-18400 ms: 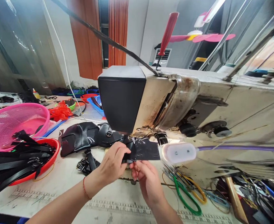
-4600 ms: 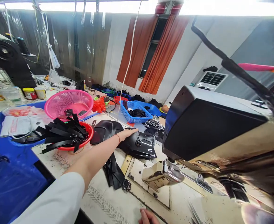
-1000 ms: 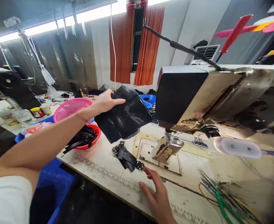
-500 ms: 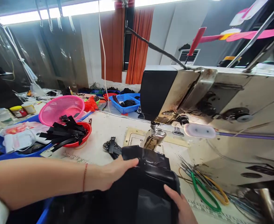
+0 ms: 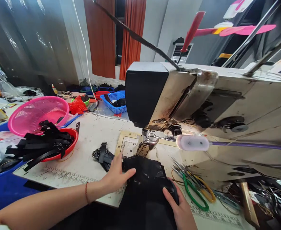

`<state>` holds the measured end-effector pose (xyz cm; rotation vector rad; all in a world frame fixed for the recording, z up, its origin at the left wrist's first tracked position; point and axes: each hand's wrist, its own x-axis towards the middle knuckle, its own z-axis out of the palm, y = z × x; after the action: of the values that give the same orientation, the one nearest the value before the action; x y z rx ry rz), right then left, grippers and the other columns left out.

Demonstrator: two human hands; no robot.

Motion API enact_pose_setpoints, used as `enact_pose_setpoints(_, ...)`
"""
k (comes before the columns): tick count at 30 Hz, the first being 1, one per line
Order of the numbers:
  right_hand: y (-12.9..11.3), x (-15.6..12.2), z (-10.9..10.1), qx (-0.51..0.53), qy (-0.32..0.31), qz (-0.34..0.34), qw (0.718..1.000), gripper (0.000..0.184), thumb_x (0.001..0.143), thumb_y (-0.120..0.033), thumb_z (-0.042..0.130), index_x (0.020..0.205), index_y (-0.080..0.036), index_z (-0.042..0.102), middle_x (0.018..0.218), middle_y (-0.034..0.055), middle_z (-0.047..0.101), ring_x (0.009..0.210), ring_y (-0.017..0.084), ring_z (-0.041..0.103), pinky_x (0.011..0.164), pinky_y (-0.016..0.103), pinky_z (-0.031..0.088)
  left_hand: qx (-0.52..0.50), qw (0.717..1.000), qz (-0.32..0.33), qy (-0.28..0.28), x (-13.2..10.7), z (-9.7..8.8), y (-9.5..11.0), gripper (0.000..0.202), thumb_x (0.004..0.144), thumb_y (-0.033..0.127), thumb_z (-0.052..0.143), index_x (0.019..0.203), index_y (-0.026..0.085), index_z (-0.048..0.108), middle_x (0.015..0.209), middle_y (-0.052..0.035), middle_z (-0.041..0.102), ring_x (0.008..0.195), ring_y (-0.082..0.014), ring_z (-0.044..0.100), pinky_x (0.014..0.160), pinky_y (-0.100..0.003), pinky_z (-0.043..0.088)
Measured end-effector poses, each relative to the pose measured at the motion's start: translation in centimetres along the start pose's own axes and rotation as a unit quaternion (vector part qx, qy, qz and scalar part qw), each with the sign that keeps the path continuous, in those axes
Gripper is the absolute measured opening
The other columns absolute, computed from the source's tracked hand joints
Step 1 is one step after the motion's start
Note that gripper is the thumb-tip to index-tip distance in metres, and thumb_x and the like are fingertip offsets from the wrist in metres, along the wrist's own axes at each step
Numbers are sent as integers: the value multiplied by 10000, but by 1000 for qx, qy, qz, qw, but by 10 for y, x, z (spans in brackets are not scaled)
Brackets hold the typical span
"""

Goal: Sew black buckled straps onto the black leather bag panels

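Observation:
A smooth black leather-like panel (image 5: pixel 145 188) hangs over the table's front edge, its far end up against the post of the sewing machine (image 5: pixel 146 92). On its left edge is my left hand (image 5: pixel 117 175), thumb on top and the index finger pointing forward along the side; the other fingertips are hidden. My right hand (image 5: pixel 181 204) grips the right edge, thumb above and fingers wrapped beneath. Just beyond my left hand lies a small bundle of black straps with buckles (image 5: pixel 104 155). Green-handled scissors (image 5: pixel 193 191) lie right of the panel.
On the left, a red bowl (image 5: pixel 70 147) overflows with black strips, near a pink basket (image 5: pixel 38 110). A blue basket (image 5: pixel 116 102) stands farther back. A lit lamp (image 5: pixel 193 142) juts out beneath the machine head. Yellow-handled scissors (image 5: pixel 208 191) lie beside the green ones.
The panel's far end now sits closer against the machine post and looks flatter. My left index finger has come out forward at its edge. The view has shifted to the right and down.

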<state>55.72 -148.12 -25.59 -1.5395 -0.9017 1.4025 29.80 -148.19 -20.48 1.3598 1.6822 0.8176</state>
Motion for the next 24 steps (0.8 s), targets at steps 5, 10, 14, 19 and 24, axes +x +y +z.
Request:
enact_pose_setpoints(5, 4, -1, 0, -36, 16, -14, 999, 846, 653, -624, 729, 1382, -270, 489, 1360, 62, 591, 1241, 348, 539, 1008, 447, 482, 245, 965, 85, -46, 45, -7, 24, 610, 824, 636, 506, 1127, 130, 664, 1162, -170, 593, 1173, -344, 483, 1003, -444, 387)
enact_pose_setpoints(10, 8, -6, 0, -104, 5, -100, 990, 771, 782, -651, 582, 1409, -224, 441, 1497, 68, 439, 1394, 300, 360, 1166, 422, 276, 301, 945, 109, -71, 68, -3, 35, 557, 692, 619, 685, 995, 152, 713, 1079, -147, 645, 1066, -339, 560, 896, -398, 443)
enact_pose_setpoints(14, 6, -9, 1, -153, 0, -152, 976, 678, 835, -619, 517, 1385, -225, 479, 1574, 43, 296, 1464, 255, 203, 1201, 410, 163, 212, 968, 67, -117, 72, -8, 31, 492, 642, 528, 749, 985, 177, 721, 1013, -85, 691, 924, -270, 634, 771, -316, 468)
enact_pose_setpoints(19, -19, -27, 4, -143, 21, -220, 965, 470, 778, -515, 661, 1184, -278, 654, 1497, -1, 438, 1463, 253, 203, 1200, 377, 177, 69, 989, 26, -129, 74, -20, 25, 459, 599, 469, 778, 947, 172, 737, 883, -55, 696, 858, -240, 629, 717, -280, 448)
enact_pose_setpoints(24, -39, -37, 0, -37, -76, -76, 994, 500, 619, -497, 807, 1055, -269, 717, 1242, 57, 671, 1268, 350, 508, 1085, 423, 400, -70, 975, -22, -210, 71, -42, 32, 340, 560, 350, 809, 848, 177, 751, 735, -2, 671, 766, -175, 599, 713, -256, 422)
